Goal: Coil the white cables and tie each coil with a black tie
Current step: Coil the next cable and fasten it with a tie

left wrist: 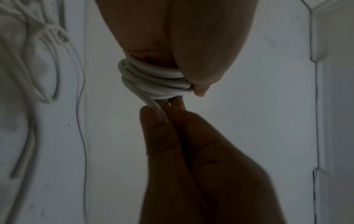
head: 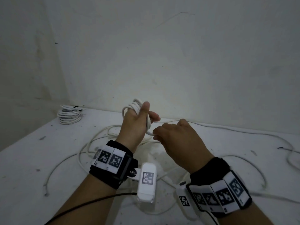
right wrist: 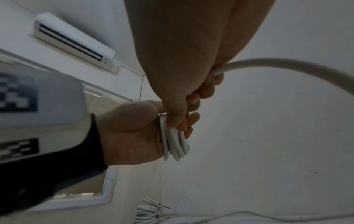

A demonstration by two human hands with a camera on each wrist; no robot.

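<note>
The white cable [head: 138,108] is looped several times around the left hand [head: 136,120], held up at the centre of the head view, thumb pressed on the loops. The right hand [head: 177,138], just beside it, pinches the cable's free run. A finished coil [head: 69,115] with a black tie [head: 78,106] lies on the table [head: 32,151] at left centre.

White cables [head: 103,140] on a grey-speckled white table [head: 32,151]; black tie [head: 79,106]; black-and-white checkered wristbands [head: 110,159].
</note>
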